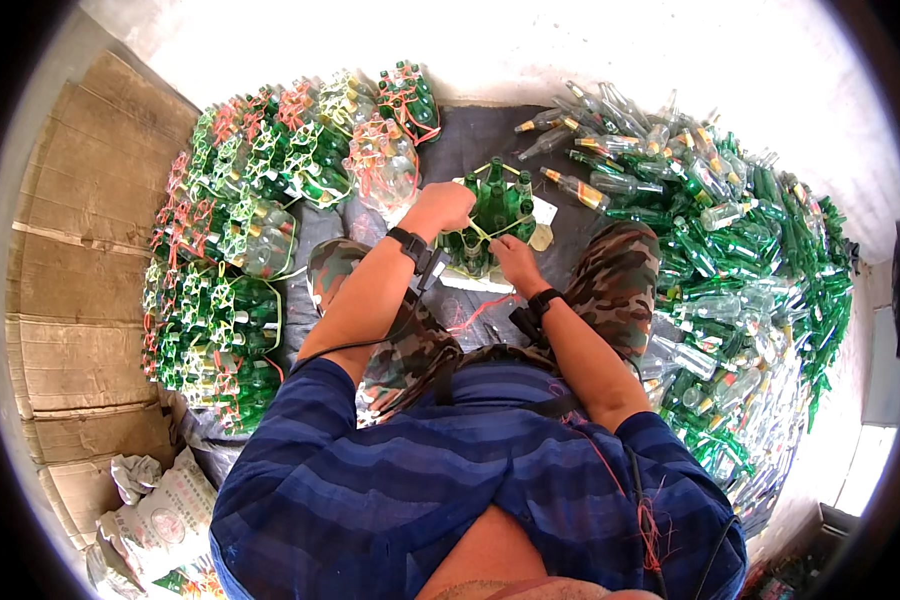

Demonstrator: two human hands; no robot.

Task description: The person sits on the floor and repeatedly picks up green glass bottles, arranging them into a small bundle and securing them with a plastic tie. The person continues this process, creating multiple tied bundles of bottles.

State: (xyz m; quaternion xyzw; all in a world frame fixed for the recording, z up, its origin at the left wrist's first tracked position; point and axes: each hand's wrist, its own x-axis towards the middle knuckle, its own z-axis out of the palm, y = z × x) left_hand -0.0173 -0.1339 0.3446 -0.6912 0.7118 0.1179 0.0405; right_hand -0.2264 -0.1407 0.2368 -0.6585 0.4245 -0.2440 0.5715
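Between my knees a cluster of green glass bottles [496,196] stands upright on a pale board [471,283]. A yellow-green plastic strap [483,231] runs around the cluster and across its near side. My left hand [450,205] is closed on the strap at the cluster's left. On the near right, my right hand [515,259] pinches the strap too, lower and closer to me. The strap's crossing lies between the two hands. My fingers hide part of it, along with some bottles on the left.
Strapped bundles of bottles [255,232] are stacked on the left beside cardboard sheets [97,300]. A large heap of loose glass bottles [720,247] lies on the right. Red strap scraps [484,311] rest on the dark ground sheet [471,142]. A printed sack [166,517] sits at lower left.
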